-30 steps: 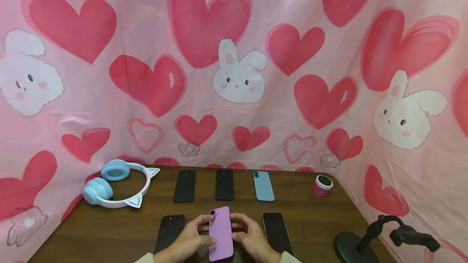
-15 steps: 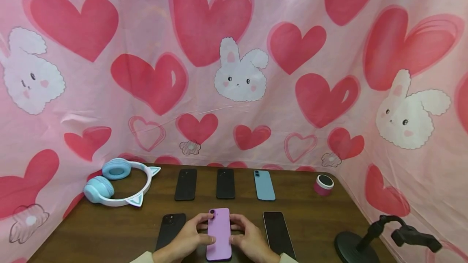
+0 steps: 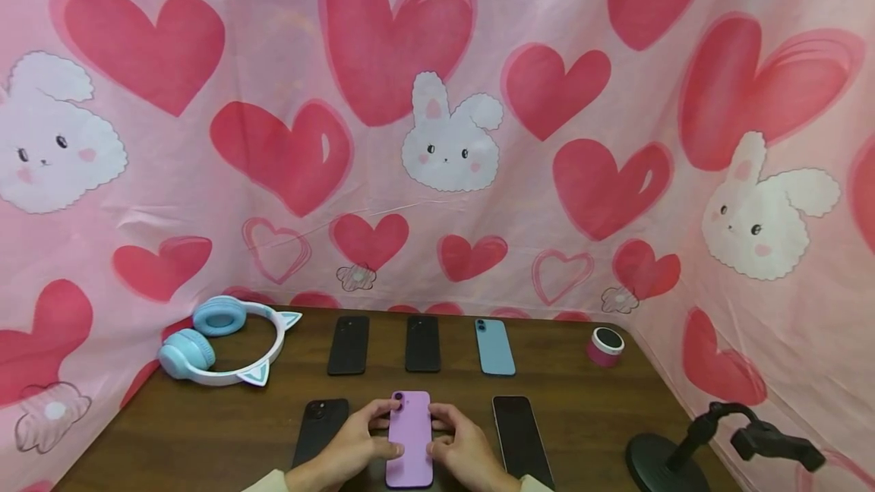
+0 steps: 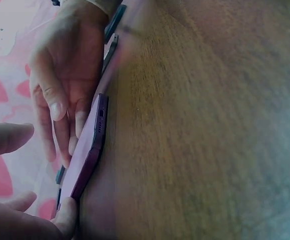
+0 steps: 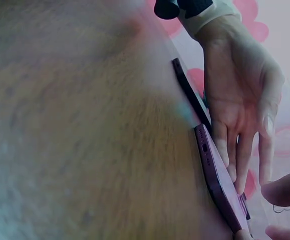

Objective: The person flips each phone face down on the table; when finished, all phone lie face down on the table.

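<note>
A purple phone (image 3: 410, 439) lies back up on the wooden table between the two hands, its camera end away from the person. In the head view my left hand (image 3: 352, 439) is at its left side, fingertips by the upper edge, thumb over the back. My right hand (image 3: 472, 446) mirrors this on the right side. In the left wrist view a left fingertip touches the phone's edge (image 4: 97, 130), while the left thumb is raised above it. The right wrist view shows the right thumb (image 5: 285, 187) raised too. Neither hand's fingers curl round the phone.
A black phone (image 3: 321, 427) lies left of the hands; a dark-screened phone (image 3: 522, 435) lies right. Behind are two black phones (image 3: 349, 345) (image 3: 422, 344) and a blue phone (image 3: 495, 348). Cat-ear headphones (image 3: 225, 344), a pink round object (image 3: 604, 346) and a black stand (image 3: 663, 465) flank them.
The purple phone has shifted slightly to the left and straightened on the table between the hands. The right thumb has moved slightly left with it. The hands otherwise stay in place.
</note>
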### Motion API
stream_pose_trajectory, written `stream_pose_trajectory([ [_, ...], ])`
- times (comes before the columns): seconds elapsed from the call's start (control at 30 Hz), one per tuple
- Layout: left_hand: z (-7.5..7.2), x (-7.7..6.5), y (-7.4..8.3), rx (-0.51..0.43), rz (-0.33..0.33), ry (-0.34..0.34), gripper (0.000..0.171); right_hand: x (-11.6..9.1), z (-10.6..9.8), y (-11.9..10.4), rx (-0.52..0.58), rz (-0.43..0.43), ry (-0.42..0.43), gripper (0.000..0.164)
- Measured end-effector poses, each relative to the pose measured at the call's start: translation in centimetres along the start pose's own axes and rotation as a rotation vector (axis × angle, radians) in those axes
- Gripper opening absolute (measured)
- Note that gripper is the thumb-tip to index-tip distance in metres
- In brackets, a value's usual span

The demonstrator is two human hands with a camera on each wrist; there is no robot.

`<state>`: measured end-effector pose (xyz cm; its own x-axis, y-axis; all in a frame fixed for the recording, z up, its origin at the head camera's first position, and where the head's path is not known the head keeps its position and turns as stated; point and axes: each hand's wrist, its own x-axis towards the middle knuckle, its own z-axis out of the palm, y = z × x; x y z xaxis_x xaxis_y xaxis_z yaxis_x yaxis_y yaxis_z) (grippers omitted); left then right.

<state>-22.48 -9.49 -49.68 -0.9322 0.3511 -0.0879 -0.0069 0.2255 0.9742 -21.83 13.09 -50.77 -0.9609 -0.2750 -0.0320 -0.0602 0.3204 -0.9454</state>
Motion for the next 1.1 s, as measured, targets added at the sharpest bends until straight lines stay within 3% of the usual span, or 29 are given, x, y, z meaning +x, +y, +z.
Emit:
stream_pose_trajectory([
  [0.53, 0.0, 0.4, -0.1, 0.017, -0.012, 0.007, 0.066, 0.1, 0.0, -0.2, 0.04, 0.025, -0.012, 0.054],
  [0.77, 0.1, 0.4, 0.1, 0.056, -0.006, 0.04, 0.066, -0.1, -0.4, -0.3, 0.045, 0.007, -0.024, 0.055],
  [0.97, 0.6, 0.3, 0.2, 0.067, 0.024, 0.099, 0.065, -0.2, -1.8, 0.0, 0.05, -0.006, -0.022, 0.057],
  [1.1, 0.9, 0.2, 0.6, 0.054, 0.048, 0.122, 0.066, -0.6, -3.8, 0.6, 0.034, -0.004, 0.027, 0.059],
])
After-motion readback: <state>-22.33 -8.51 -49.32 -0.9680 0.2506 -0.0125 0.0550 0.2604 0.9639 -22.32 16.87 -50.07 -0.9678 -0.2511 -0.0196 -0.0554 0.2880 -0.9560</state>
